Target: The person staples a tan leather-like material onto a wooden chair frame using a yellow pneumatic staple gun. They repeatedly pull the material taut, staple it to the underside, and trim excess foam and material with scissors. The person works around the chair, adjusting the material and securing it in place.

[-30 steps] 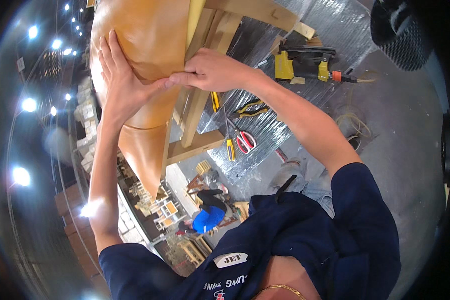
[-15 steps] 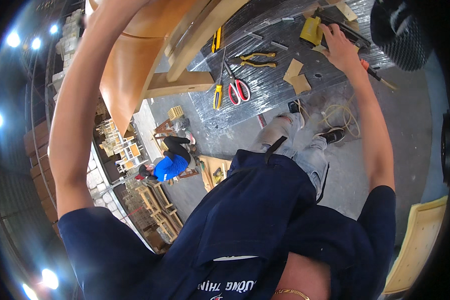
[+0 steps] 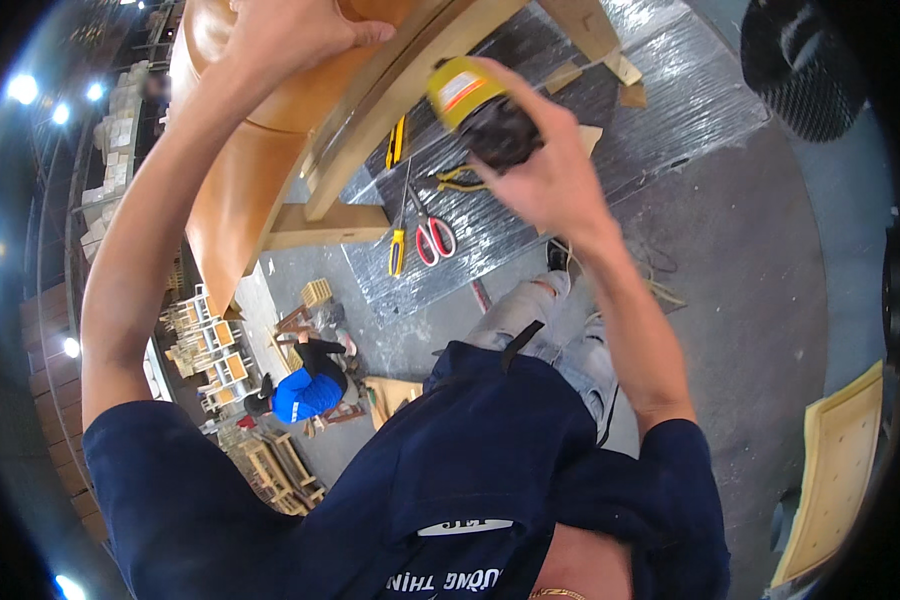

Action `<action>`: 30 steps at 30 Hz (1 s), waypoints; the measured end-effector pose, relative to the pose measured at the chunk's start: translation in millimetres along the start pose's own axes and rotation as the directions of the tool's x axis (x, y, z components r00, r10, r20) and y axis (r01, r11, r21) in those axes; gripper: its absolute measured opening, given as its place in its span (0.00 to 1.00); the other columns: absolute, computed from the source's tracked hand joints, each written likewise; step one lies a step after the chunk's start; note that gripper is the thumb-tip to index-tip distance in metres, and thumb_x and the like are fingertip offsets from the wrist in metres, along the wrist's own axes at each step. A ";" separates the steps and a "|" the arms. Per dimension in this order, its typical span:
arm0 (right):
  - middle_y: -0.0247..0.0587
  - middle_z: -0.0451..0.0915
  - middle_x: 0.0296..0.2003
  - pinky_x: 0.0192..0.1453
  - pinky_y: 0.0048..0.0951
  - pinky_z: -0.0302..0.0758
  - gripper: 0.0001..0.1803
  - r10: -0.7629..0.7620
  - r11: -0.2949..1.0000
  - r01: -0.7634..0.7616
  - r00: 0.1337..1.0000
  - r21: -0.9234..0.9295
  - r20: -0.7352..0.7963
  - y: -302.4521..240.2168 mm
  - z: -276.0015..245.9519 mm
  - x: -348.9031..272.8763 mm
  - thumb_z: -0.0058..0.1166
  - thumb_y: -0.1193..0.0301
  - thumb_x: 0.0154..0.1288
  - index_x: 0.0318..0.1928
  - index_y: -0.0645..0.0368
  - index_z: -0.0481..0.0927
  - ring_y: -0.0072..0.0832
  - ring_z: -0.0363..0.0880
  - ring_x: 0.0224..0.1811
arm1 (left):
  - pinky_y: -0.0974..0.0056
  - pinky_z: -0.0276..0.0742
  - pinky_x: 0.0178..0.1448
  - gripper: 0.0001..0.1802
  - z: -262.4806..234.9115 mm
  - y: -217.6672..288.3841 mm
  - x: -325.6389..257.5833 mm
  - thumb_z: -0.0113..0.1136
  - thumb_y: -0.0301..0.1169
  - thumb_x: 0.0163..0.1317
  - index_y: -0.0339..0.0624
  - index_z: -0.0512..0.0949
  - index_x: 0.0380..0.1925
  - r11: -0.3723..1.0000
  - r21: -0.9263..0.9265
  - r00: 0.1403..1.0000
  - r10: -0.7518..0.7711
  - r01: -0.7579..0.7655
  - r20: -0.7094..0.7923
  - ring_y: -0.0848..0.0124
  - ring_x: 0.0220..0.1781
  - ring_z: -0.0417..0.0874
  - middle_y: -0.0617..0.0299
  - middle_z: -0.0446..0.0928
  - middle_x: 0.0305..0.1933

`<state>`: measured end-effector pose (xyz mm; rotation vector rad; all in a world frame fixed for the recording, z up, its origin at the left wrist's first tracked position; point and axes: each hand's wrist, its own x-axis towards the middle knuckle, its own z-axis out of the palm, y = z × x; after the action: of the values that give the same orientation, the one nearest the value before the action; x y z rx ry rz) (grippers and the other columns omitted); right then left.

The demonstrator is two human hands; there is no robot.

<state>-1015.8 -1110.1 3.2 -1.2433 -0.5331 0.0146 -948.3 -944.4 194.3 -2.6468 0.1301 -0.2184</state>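
Note:
My right hand [image 3: 555,190] is wrapped round a yellow-and-black staple gun [image 3: 470,95], slightly blurred, held up beside a wooden chair frame [image 3: 365,125]. Tan leather [image 3: 255,150] covers the frame's left side. On that leather, near the top edge, rests my left hand [image 3: 295,40], its thumb stretched toward the wood and its other fingers partly out of view. Below the gun lie yellow-handled pliers [image 3: 457,180], partly hidden by my right hand. Red-and-white-handled scissors [image 3: 435,238], a yellow screwdriver [image 3: 398,252] and a yellow cutter knife [image 3: 397,140] lie nearby.
Plastic film [image 3: 660,110] covers the worktop under the chair frame. Scraps of tan material [image 3: 632,95] lie on it. A black mesh-covered round object [image 3: 802,75] stands at the upper right. At lower right leans a pale padded panel [image 3: 830,470]. A person in blue [image 3: 305,393] sits farther off.
My right hand has lifted the staple gun off the worktop and brought it left to the chair frame. My left hand has come lower into view on the leather.

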 end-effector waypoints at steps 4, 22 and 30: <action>0.55 0.82 0.53 0.59 0.32 0.76 0.43 -0.149 0.988 0.147 0.987 -0.041 -0.065 -35.2 27.6 18.8 0.68 0.81 0.43 0.66 0.64 0.71 0.41 0.84 0.54 | 0.38 0.48 0.80 0.78 -2.4 -4.6 -3.3 0.83 0.42 0.39 0.36 0.31 0.77 0.999 -0.038 1.000 -0.001 0.002 0.031 0.29 0.79 0.41 0.24 0.41 0.77; 0.56 0.83 0.48 0.54 0.35 0.78 0.42 -0.002 0.993 -0.004 0.999 -0.119 -0.053 -33.6 39.8 42.2 0.67 0.82 0.47 0.66 0.58 0.69 0.52 0.83 0.49 | 0.31 0.44 0.77 0.65 0.6 0.8 -13.0 0.78 0.37 0.43 0.37 0.45 0.76 0.996 -0.018 0.994 0.081 -0.083 -0.072 0.23 0.77 0.38 0.24 0.38 0.76; 0.56 0.83 0.47 0.51 0.36 0.79 0.41 -0.016 0.985 0.007 0.999 -0.174 -0.047 -38.8 44.5 41.2 0.67 0.81 0.47 0.66 0.59 0.69 0.54 0.83 0.47 | 0.29 0.45 0.76 0.64 11.1 -4.8 -14.9 0.78 0.41 0.45 0.37 0.46 0.77 0.995 0.062 0.991 0.081 -0.074 -0.103 0.24 0.77 0.39 0.25 0.40 0.76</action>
<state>-1007.7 -1071.3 63.3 -1.4074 -0.5074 -0.0730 -960.7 -933.2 184.9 -2.5674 0.2571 -0.3310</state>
